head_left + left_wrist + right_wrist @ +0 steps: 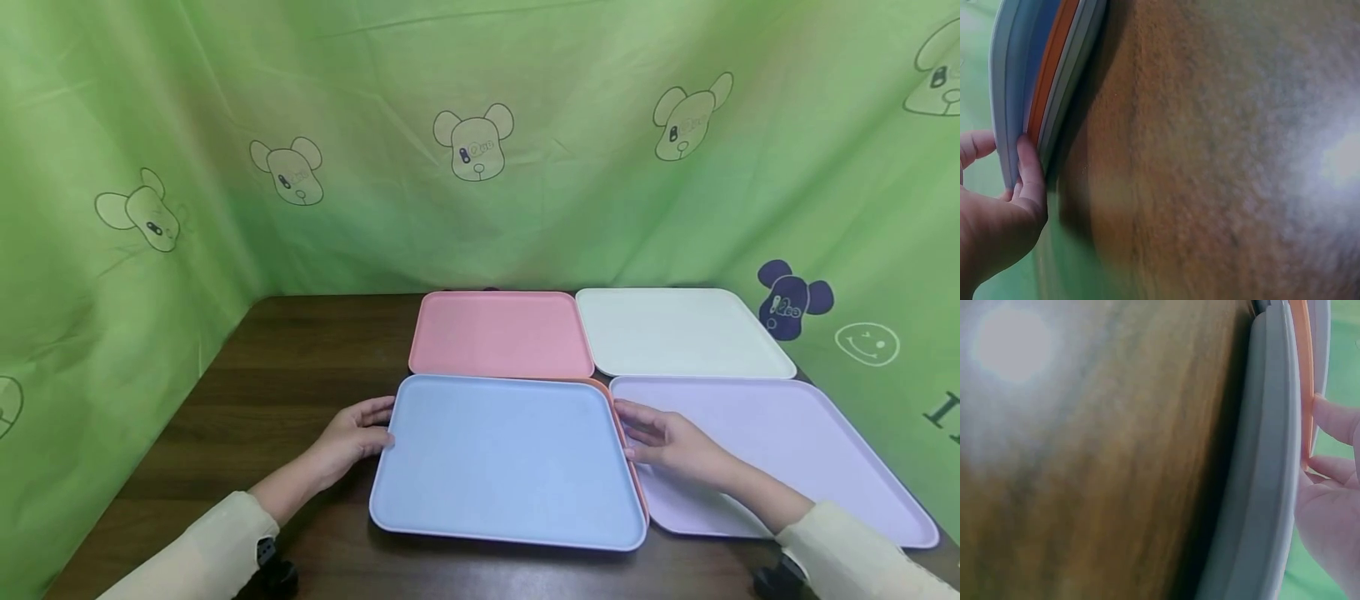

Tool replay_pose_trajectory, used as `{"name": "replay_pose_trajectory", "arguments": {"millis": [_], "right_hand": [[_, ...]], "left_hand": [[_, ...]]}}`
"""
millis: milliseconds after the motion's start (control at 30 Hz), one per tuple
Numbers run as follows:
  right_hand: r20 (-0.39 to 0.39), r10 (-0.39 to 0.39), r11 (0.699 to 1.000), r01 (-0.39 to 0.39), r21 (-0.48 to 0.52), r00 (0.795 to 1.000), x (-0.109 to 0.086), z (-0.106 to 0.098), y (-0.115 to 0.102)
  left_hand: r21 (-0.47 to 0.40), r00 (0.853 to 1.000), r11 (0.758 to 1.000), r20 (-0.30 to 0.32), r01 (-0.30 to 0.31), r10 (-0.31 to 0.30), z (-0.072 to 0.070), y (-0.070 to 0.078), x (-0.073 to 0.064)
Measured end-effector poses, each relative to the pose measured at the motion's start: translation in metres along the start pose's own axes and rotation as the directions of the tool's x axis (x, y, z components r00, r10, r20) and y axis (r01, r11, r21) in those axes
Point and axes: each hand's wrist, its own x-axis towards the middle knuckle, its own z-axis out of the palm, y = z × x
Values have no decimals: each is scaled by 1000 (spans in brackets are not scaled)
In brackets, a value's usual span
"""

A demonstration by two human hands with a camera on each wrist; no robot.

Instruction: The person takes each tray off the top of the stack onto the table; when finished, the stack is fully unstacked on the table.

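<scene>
A light blue tray point(510, 462) lies over an orange tray point(636, 479), whose rim shows along the right side. My left hand point(352, 437) pinches the blue tray's left edge. In the left wrist view, its thumb point(977, 147) is on one side of the rim and a finger point(1032, 169) on the other. At the opposite edge, my right hand point(671, 442) holds the blue tray's side. Its fingers point(1335, 422) also come against the orange rim in the right wrist view. Pale rims show below the orange one in the left wrist view; which trays they belong to I cannot tell.
A pink tray point(501, 333) and a white tray point(682, 333) lie side by side at the back. A purple tray point(787, 450) is at the right, beneath my right forearm. The dark wooden table point(300, 358) meets a green curtain point(480, 225) behind.
</scene>
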Motion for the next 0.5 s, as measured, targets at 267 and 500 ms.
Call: {"name": "replay_pose_trajectory", "arguments": {"millis": [267, 500], "right_hand": [[33, -47, 998, 48, -49, 998, 1, -3, 0], [44, -36, 998, 38, -41, 998, 2, -4, 2]], "left_hand": [[-26, 998, 1000, 58, 12, -11, -3, -1, -2], [-41, 998, 999, 51, 35, -33, -4, -2, -3]]}}
